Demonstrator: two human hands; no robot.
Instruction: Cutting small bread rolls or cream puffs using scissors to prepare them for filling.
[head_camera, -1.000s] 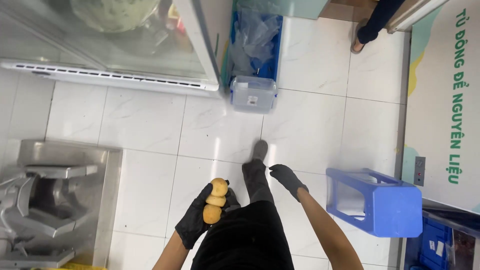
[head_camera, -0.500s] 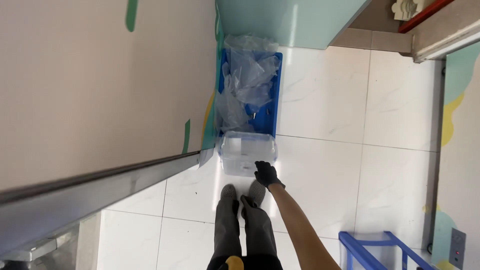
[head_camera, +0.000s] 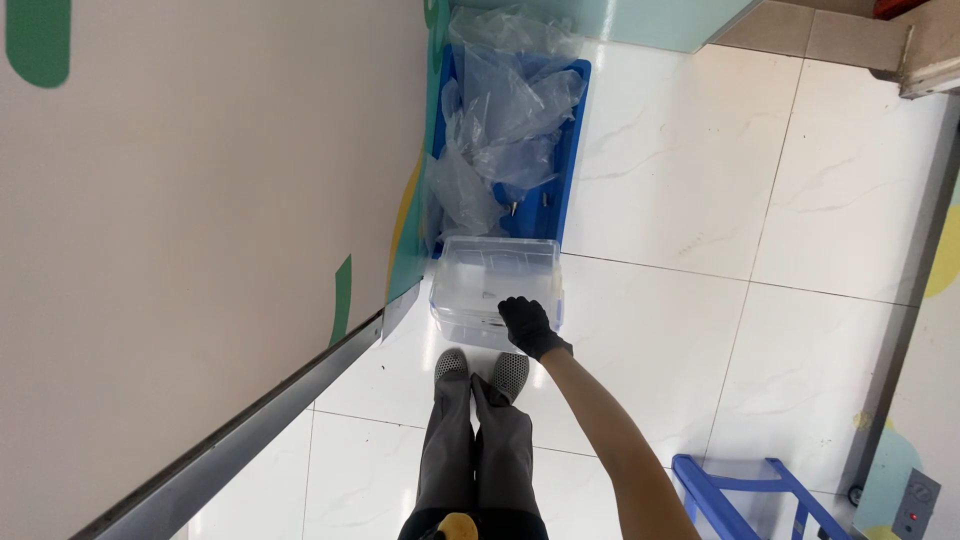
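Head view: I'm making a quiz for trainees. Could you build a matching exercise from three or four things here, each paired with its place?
Things:
1. clear plastic box
2. blue crate
3. right hand
4. blue stool

Places:
a. bottom right corner
b. on the floor before the feet
c. at the clear box's near edge
d. beside the wall, filled with clear plastic bags

Pairs: 1-b, 2-d, 3-c, 4-a
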